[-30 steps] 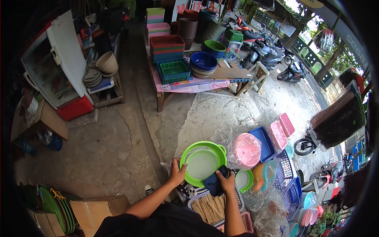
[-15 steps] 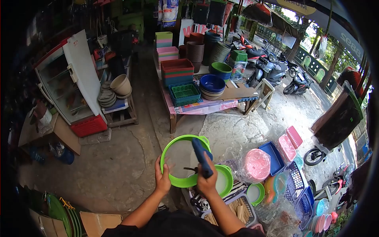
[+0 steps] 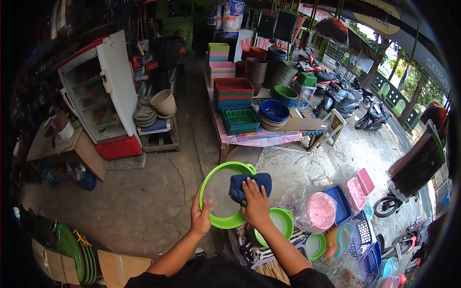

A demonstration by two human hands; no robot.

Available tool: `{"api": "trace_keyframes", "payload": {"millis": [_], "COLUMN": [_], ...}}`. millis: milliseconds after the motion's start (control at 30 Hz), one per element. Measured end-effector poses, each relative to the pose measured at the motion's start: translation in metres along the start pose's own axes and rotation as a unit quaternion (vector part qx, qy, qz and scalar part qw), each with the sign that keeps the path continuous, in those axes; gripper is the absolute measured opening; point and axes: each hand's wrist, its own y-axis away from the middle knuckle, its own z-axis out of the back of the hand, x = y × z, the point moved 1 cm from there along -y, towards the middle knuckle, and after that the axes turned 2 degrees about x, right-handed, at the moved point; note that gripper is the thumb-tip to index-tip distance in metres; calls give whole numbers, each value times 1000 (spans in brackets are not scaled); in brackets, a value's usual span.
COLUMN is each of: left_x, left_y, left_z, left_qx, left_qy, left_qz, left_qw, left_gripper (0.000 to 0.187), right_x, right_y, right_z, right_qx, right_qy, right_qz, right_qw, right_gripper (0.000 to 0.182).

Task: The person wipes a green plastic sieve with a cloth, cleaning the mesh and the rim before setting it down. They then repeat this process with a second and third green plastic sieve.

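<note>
My left hand (image 3: pixel 200 218) grips the left rim of a large round sieve (image 3: pixel 222 194) with a bright green frame and a pale mesh, tilted up in front of me. My right hand (image 3: pixel 257 206) presses a folded dark blue cloth (image 3: pixel 261 182) against the sieve's right rim, fingers laid over the cloth. The cloth hides part of that rim. Below my right forearm lies a smaller green sieve (image 3: pixel 283 223), partly covered by the arm.
Pink tubs (image 3: pixel 321 211), blue trays (image 3: pixel 340 204) and a small green sieve (image 3: pixel 315 245) crowd the right side. Ahead stands a table (image 3: pixel 249 139) with stacked basins and pots. A fridge (image 3: pixel 120 81) is at left; green round items (image 3: pixel 69 249) lean beside cardboard lower left.
The cloth, seen narrow and upright before, is now spread broad side toward me under my right hand's fingers. My left hand keeps its hold on the rim. The whole view has shifted slightly.
</note>
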Motion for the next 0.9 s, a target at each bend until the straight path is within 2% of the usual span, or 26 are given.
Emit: {"api": "trace_keyframes", "payload": {"millis": [33, 100, 167, 200, 233, 300, 367, 400, 433, 500, 567, 633, 700, 800, 867, 900], "left_x": [0, 1, 2, 13, 23, 24, -1, -7, -8, -5, -9, -11, -11, -11, -8, -4], "left_y": [2, 3, 2, -6, -11, -18, -20, -20, -20, -22, -21, -21, -23, -25, -26, -26], "left_z": [-3, -9, -14, -7, 3, 16, 12, 14, 17, 23, 20, 15, 10, 7, 5, 4], "left_qx": [18, 41, 39, 41, 43, 10, 27, 23, 20, 41, 94, 112, 129, 119, 71, 69], "left_qy": [11, 21, 54, -31, -30, -18, 37, 24, 11, 0, -37, -36, -34, -25, -20, -19], "left_qz": [10, 21, 9, -79, -78, -54, -40, -17, 6, 2, 45, 62, 76, 54, 41, 40], "left_qw": [1000, 999, 998, 996, 996, 998, 998, 999, 1000, 999, 994, 991, 988, 991, 996, 997], "left_gripper": [65, 66, 62, 57, 57, 53, 55, 56, 57, 60, 59, 59, 59, 58, 55, 55], "right_x": [6, 27, 44, 51, 57, 58, 41, 33, 23, -3, -29, -38, -42, -30, -6, 7], "right_y": [-7, -15, -17, -13, -7, 5, 19, 23, 24, 25, 14, 3, 3, 30, 50, 59], "right_z": [0, 0, -5, -2, 1, 8, 21, 32, 37, 40, 43, 56, 52, 25, 16, 12], "right_qx": [-68, -73, -20, 38, 97, 129, 286, 304, 305, 263, 88, 7, 15, 117, 222, 240], "right_qy": [-28, -64, -284, -289, -292, -321, -226, -137, -136, 138, 233, 237, 230, 180, 111, 74], "right_qz": [-30, -44, 29, 80, 133, 140, 192, 200, 200, 154, 190, 231, 224, 175, 139, 135], "right_qw": [997, 994, 958, 953, 942, 928, 911, 921, 921, 942, 950, 943, 947, 961, 959, 958], "right_gripper": [75, 75, 74, 74, 74, 70, 66, 59, 59, 55, 52, 51, 53, 58, 69, 69]}}
